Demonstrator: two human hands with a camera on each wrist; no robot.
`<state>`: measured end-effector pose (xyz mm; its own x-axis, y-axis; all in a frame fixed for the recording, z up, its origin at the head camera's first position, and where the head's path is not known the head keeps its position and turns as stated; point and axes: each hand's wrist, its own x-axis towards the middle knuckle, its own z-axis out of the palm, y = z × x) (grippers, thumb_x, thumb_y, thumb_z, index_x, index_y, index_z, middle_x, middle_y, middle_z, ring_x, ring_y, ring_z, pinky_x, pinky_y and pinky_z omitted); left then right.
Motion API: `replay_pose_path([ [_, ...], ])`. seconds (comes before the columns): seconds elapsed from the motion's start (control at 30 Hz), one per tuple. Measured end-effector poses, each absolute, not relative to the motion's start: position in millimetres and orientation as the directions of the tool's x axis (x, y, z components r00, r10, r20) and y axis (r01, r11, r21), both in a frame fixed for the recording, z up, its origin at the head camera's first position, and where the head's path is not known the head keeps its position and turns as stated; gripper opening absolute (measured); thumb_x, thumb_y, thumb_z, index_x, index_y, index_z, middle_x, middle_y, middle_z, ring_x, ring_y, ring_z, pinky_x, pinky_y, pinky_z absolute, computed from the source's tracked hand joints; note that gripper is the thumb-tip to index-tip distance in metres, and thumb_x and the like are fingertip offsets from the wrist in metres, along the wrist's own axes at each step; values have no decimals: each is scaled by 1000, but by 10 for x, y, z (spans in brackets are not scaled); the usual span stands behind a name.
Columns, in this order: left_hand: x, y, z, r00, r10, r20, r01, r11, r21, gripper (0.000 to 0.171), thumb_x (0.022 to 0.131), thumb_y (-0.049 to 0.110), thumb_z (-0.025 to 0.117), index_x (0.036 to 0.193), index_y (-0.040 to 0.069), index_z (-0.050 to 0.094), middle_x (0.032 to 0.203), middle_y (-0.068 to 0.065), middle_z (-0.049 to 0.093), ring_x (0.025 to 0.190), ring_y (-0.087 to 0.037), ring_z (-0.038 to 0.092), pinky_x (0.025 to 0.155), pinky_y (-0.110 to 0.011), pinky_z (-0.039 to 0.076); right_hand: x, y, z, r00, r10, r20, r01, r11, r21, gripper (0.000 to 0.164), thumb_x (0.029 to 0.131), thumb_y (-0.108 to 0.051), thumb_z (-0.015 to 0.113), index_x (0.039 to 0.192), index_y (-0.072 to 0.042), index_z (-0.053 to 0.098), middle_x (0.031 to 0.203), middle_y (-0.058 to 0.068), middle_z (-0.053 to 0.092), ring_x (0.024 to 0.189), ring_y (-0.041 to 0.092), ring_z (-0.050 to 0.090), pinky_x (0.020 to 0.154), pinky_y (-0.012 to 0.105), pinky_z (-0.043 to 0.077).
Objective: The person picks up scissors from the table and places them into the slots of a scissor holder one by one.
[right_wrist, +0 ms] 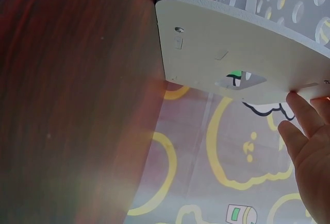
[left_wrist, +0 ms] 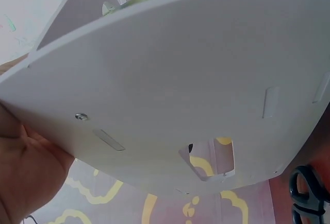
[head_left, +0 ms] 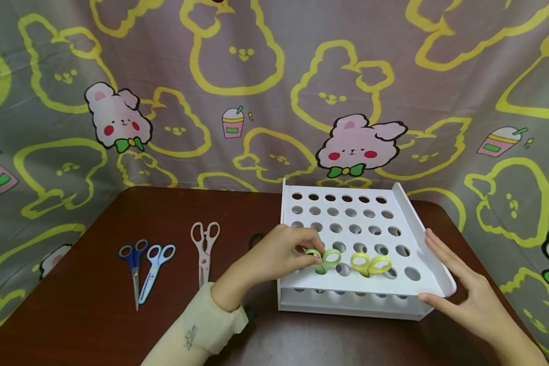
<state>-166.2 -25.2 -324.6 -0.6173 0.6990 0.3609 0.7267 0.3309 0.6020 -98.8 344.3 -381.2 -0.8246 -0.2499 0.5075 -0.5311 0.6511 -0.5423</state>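
While upright lengthwise, green scissors [head_left: 322, 265] handles-up between clamped left fingers [head_left: 307, 237], right fingers [head_left: 445, 252] apart against white rack [head_left: 347, 284].

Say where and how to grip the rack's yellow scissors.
Probably pinch the yellow scissors by the loops, coming from above: they stick up from the white rack, the rest runs down inside it, and green scissors crowd the left.
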Motion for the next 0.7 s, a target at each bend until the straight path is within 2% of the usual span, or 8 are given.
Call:
replay_pose_path([
  [0.17,-1668,-242,-3246,-614,703,358,732,339,591,13,84,13,79,93,13,70,91,2,78,87,-1,71,75,-12,51,-985,3436,-3795,-822,-253,510,-536,648,-542,107,53,6,93,148,0,43,160,13,36,148,3,29,109,5,25],
  [0.4,-1683,-255,-3248,-608,711,354,739,341,581,12,86,14,78,95,13,71,91,3,78,87,-2,70,75,-14,51,-998,3424,-3796,-768,-290,572,-604,625,-495,108,50,5,94,146,4,44,157,18,38,148,7,32,110,6,26],
  [0.7,-1668,-358,-3187,-604,721,339,719,310,622,13,90,15,74,103,12,72,99,1,77,91,-1,69,81,-18,54,-987,3445,-3796,-834,-249,491,-516,666,-539,107,55,5,93,149,-1,42,160,13,35,149,3,27,110,5,24],
])
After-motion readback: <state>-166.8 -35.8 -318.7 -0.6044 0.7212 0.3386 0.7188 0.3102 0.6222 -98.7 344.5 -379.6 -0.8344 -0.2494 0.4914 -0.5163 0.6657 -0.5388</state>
